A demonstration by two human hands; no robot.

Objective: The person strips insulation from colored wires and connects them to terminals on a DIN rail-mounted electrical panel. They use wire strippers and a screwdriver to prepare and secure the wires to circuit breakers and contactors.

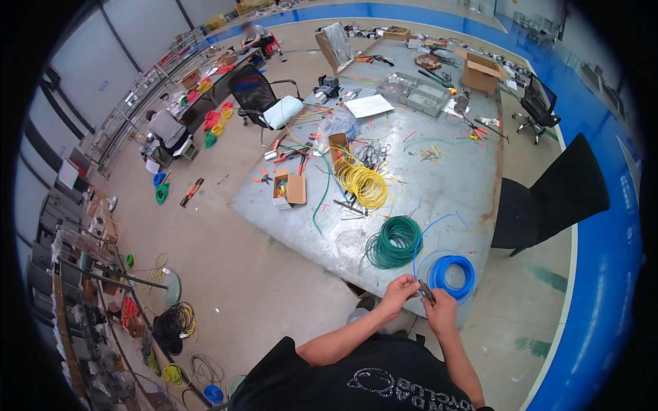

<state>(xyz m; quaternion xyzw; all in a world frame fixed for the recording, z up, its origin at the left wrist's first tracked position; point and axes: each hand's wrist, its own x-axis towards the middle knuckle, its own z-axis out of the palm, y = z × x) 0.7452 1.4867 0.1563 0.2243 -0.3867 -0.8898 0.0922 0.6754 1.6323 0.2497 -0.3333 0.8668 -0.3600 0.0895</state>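
Over the near corner of the metal-topped table (pixel 329 252), my left hand (pixel 397 296) is closed, with its fingertips pinching what looks like the blue wire (pixel 415 262). Close beside it, my right hand (pixel 442 311) is wrapped round a small dark hand tool (pixel 426 292). Its tip lies next to my left fingers; too little of it shows to tell its exact kind. Just past my right hand lies a coil of blue wire (pixel 469 275), with a loose end arching up and across the table. A green wire coil (pixel 382 256) sits beyond my left hand.
Farther up lie a yellow wire coil (pixel 377 197), a small open carton (pixel 296 190), a clear parts organizer (pixel 419 97) and a larger cardboard box (pixel 481 72). A black chair (pixel 548 192) stands against the right edge. Two people sit working at the far left.
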